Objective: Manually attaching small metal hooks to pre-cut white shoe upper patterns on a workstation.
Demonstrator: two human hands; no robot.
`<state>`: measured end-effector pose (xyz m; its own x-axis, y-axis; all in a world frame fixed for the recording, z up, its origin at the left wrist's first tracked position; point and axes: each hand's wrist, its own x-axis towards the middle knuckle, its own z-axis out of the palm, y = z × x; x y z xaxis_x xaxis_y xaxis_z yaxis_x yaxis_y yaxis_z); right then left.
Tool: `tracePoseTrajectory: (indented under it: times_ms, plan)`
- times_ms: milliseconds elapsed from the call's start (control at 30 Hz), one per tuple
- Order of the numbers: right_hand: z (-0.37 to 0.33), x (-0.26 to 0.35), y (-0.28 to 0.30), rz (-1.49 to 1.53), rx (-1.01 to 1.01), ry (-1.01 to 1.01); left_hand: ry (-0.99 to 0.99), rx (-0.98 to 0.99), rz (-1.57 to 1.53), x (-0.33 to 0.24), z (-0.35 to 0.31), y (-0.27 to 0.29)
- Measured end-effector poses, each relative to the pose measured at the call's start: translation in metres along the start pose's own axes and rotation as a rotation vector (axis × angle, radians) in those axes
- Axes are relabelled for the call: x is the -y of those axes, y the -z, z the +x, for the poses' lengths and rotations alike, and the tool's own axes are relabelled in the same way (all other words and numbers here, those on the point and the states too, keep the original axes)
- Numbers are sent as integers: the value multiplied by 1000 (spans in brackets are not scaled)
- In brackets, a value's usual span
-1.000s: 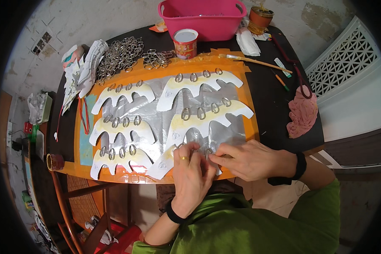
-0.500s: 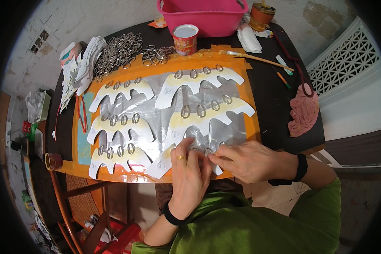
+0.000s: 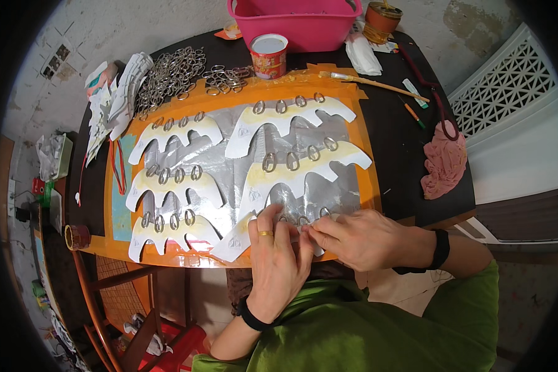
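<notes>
At the table's near edge lies a white cut-out piece (image 3: 231, 243) with a scalloped side, mostly covered by my hands. My left hand (image 3: 278, 248), a gold ring on one finger, is closed on it with bent fingers. My right hand (image 3: 371, 240) pinches at the same piece, its fingertips meeting my left thumb; the exact spot pinched is hidden. Small metal rings (image 3: 325, 212) show along the piece's far edge. Beyond lie similar cut-outs smeared with yellow and carrying rings: one piece (image 3: 271, 181) just past my hands, another (image 3: 195, 134) farther left.
A pile of metal rings (image 3: 170, 77) and stacked white cut-outs (image 3: 130, 84) sit at the far left. A red tub (image 3: 270, 62), pink basin (image 3: 297, 28), brush (image 3: 378, 85), scissors (image 3: 443, 118) and pink cloth (image 3: 443, 164) line the back and right. A chair (image 3: 90, 297) stands at the near left.
The pinching fingertips have shifted very slightly, and a ring beside my right fingers shows more clearly. The whole view has moved a little; otherwise both hands stay at the same piece.
</notes>
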<state>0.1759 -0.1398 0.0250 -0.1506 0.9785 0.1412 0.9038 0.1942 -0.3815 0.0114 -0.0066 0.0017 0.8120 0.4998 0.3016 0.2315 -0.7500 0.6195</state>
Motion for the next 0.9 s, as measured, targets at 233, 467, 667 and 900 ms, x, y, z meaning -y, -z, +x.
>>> tracePoseTrajectory:
  times_ms: [233, 467, 667, 900]
  plan:
    - [1, 2, 9, -189, 136, 94, -2, -11, -23, 2, 0, -1]
    - [21, -27, 16, -223, 12, 459, 1, -10, -68, 3, 0, -2]
    - [26, -32, 32, -303, 195, 553, 23, -18, -68, 2, 1, -2]
    - [26, -28, 24, -159, 194, 434, 51, -7, -76, 0, 2, -1]
